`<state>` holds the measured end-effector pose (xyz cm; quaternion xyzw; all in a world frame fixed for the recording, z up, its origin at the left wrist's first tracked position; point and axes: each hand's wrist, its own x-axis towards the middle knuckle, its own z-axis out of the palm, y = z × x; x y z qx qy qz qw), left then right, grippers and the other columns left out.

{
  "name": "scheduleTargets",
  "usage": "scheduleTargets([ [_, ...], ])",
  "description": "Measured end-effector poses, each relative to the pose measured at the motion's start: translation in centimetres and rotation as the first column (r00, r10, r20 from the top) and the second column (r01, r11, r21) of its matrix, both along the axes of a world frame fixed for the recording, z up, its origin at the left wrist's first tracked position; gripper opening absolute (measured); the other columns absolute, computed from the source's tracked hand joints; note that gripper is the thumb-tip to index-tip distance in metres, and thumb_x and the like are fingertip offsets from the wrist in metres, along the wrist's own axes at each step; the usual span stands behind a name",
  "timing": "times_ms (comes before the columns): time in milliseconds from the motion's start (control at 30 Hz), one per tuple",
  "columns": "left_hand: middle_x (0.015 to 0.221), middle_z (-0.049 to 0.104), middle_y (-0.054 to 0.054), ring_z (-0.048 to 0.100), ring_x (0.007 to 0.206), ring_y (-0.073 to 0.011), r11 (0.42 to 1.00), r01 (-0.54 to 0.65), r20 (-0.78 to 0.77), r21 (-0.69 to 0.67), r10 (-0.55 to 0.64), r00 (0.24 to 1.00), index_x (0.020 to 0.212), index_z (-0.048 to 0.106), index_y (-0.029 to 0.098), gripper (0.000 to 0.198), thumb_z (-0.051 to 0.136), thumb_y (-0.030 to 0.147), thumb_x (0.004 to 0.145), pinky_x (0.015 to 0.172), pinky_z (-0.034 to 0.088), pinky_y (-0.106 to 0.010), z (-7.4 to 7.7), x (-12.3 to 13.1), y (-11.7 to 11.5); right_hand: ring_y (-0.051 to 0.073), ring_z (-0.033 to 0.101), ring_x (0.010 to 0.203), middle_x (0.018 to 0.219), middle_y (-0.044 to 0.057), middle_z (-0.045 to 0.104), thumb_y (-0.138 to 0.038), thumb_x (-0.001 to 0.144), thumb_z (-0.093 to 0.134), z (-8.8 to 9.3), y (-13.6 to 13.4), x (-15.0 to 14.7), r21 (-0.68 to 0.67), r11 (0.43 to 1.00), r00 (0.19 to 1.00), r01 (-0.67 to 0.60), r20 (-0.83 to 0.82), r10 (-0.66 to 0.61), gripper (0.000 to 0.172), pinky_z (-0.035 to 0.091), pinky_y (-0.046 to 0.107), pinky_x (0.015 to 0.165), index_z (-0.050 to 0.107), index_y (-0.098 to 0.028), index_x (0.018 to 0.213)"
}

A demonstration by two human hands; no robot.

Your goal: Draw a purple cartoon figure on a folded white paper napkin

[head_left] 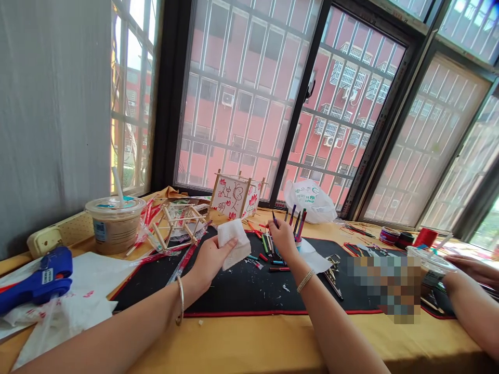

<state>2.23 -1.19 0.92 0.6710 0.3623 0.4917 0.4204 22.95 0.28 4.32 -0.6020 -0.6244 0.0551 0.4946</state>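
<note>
Seen from the head camera, a black mat (241, 291) lies on the yellow-clothed worktop (273, 345), and everything sits around it. Beyond its far edge stand a stick-framed paper lantern (234, 196) painted with red flowers, a bare wooden stick frame (179, 226) and a white plastic bag (310, 201). Left of the mat are a blue glue gun (39, 278) and a plastic cup (115, 226) with a straw. Loose markers (265, 249) lie on the mat, and a pen cup (298, 244) stands just behind the right hand (284, 238). Right of the mat, a blurred patch (384, 288) hides whatever lies there, beside a clear cup (429, 265) and a co-worker's hand (473, 270).

Both forearms reach forward over the mat. The left hand (212, 259) is closed on a folded white tissue (234, 243), held up above the mat. The right hand's fingers are bunched at a dark marker (275, 219), but whether they grip it cannot be told
</note>
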Motion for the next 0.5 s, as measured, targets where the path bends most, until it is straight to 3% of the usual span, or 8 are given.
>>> scheduleTargets([
  [100, 0.101, 0.065, -0.003, 0.062, 0.095, -0.0209, 0.956, 0.053, -0.203, 0.287, 0.006, 0.979, 0.098, 0.063, 0.016, 0.028, 0.056, 0.042, 0.092, 0.086, 0.052, -0.041, 0.4, -0.5, -0.9, 0.02, 0.064, 0.094, 0.113, 0.008, 0.063, -0.033, 0.094, 0.057, -0.1, 0.3, 0.9, -0.061, 0.998, 1.0, 0.003, -0.027, -0.005, 0.028, 0.055, 0.04, 0.08, 0.059, -0.015, 0.116],
  [233, 0.109, 0.064, -0.006, 0.06, 0.104, -0.0203, 0.778, 0.292, -0.475, 0.556, 0.009, 0.88, 0.104, 0.063, 0.019, 0.021, 0.055, 0.035, 0.093, 0.093, 0.048, -0.045, -0.1, -0.2, -1.6, 0.02, 0.064, 0.095, 0.114, 0.008, 0.063, -0.033, 0.094, 0.057, -0.5, 0.9, 1.1, -0.09, 0.996, 0.998, -0.015, -0.065, 0.009, 0.029, 0.055, 0.04, 0.081, 0.059, -0.015, 0.117],
  [367, 0.099, 0.065, -0.004, 0.062, 0.092, -0.0173, 0.649, 0.49, -0.699, 0.582, 0.09, 0.71, 0.095, 0.063, 0.016, 0.015, 0.057, 0.03, 0.092, 0.081, 0.054, -0.038, -1.9, 0.7, -1.0, 0.021, 0.064, 0.097, 0.117, 0.009, 0.062, -0.032, 0.094, 0.058, -0.9, 1.6, 0.9, -0.054, 0.998, 0.996, -0.043, -0.078, 0.039, 0.031, 0.055, 0.041, 0.081, 0.058, -0.016, 0.119],
  [500, 0.092, 0.065, -0.002, 0.063, 0.083, -0.0147, 0.628, 0.606, -0.844, 0.488, 0.164, 0.51, 0.089, 0.062, 0.015, 0.014, 0.059, 0.029, 0.091, 0.074, 0.055, -0.033, -2.8, 0.9, -1.0, 0.021, 0.064, 0.097, 0.117, 0.008, 0.062, -0.032, 0.094, 0.058, -1.0, 1.7, 0.5, -0.035, 0.999, 0.999, -0.04, -0.03, 0.039, 0.03, 0.055, 0.04, 0.081, 0.058, -0.016, 0.119],
])
